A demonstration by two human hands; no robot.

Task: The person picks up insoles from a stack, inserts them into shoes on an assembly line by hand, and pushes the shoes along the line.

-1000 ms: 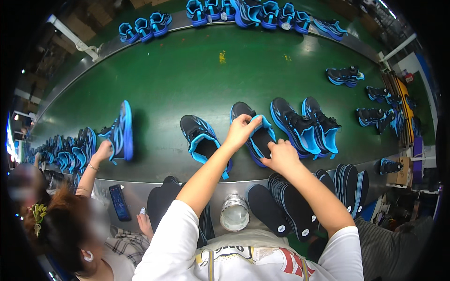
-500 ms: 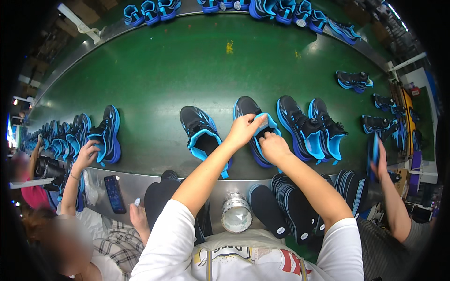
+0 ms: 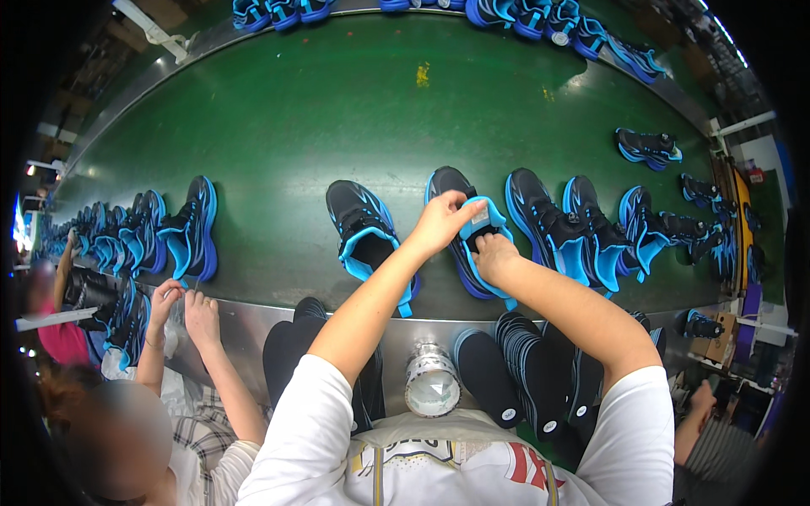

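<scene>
Since half a second ago my right hand (image 3: 494, 257) has slid down into the opening of the black-and-blue sneaker (image 3: 468, 232) near the front edge of the green surface (image 3: 337, 110), while my left hand (image 3: 439, 223) has kept its pinch on the blue tongue (image 3: 483, 218). I can't tell how far the right fingers are curled inside. I judge that the tongue could fold under if the left grip slackens, or that a pull could nudge the shoe into the neighbouring sneaker (image 3: 367, 236). A small pale rectangular label (image 3: 481, 217) sits on the tongue's inner face; a yellow patch (image 3: 423, 74) marks the far side
</scene>
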